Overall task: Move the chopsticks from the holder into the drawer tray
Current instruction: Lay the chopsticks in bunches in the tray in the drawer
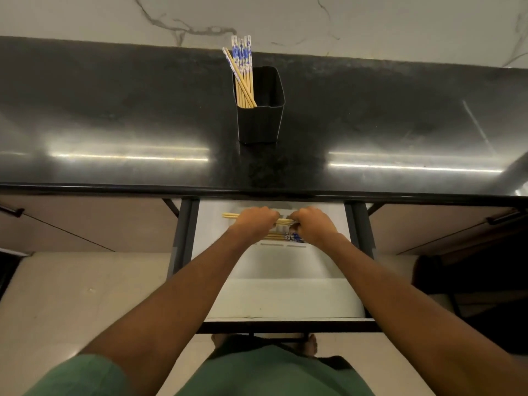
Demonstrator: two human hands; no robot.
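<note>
Both the left grip [255, 218] and right grip [311, 224] are clenching one chopstick bundle [230, 215] crosswise over the drawer tray [274, 264], more chopsticks [278, 238] lying just beneath.

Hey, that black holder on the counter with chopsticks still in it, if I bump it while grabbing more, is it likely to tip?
Possibly. The black holder is tall and narrow and looks like thin plastic, so probably light. The remaining chopsticks lean against its left side and stick out well above the rim, which may pull it that way. The glossy counter might let it slide instead of tipping.
</note>
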